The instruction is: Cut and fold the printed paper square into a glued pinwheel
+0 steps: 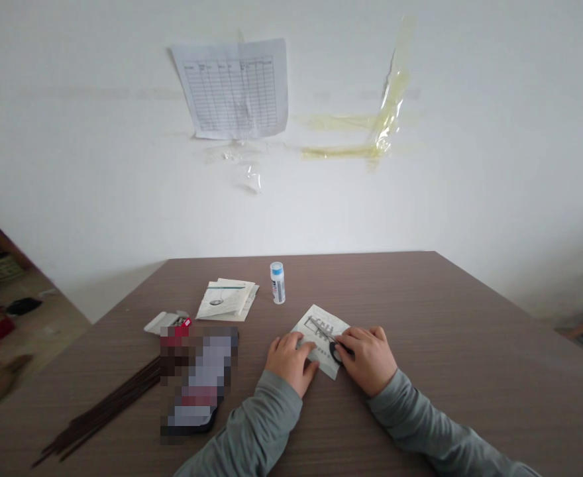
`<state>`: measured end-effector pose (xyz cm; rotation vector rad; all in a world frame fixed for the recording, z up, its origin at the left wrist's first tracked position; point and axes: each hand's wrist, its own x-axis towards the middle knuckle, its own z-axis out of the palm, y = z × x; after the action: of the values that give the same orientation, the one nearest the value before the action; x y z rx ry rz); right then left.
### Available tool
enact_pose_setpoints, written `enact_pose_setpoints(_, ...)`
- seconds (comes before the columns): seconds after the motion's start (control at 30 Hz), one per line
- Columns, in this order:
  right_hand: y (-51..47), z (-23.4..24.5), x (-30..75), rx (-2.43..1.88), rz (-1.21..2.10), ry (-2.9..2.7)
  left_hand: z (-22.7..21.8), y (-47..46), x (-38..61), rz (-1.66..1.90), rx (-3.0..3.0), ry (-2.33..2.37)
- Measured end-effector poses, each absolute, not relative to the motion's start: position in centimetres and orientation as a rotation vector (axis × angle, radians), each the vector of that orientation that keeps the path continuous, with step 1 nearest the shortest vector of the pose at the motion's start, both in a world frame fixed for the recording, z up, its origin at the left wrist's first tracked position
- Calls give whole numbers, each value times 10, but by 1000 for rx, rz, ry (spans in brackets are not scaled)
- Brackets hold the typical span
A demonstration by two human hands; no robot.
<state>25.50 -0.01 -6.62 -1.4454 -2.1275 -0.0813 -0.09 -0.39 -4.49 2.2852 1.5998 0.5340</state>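
Observation:
A small printed sheet of paper [324, 358] lies on the table between my hands. My left hand [291, 361] rests on its left edge, fingers spread and nothing gripped. My right hand [371, 361] is closed around the dark handles of a pair of scissors [335, 351], at the right side of the sheet. The scissors lie over the print, their blades pointing to the upper left. Part of the handles is hidden under my fingers. Beyond the sheet stands a white glue stick [278, 285] with a blue top, upright, touched by neither hand.
Folded printed papers [226, 301] lie at the back left. Nearer are an opened small box [167, 322], a bundle of thin dark sticks [107, 404] and a pixelated phone [199, 387] beside my left forearm. The wooden table [460, 331] meets a white wall with a taped sheet [234, 89].

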Motion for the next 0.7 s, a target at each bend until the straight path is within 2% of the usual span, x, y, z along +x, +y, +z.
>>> enact_pose_setpoints(0.33, 11, -38, 301, -1549, 248, -2308, -53, -2, -2, 562, 2274, 1594)
enact_pose_setpoints(0.7, 10, -48, 295, -1316, 160, -2237, -50, -5, 4, 573, 2263, 1579)
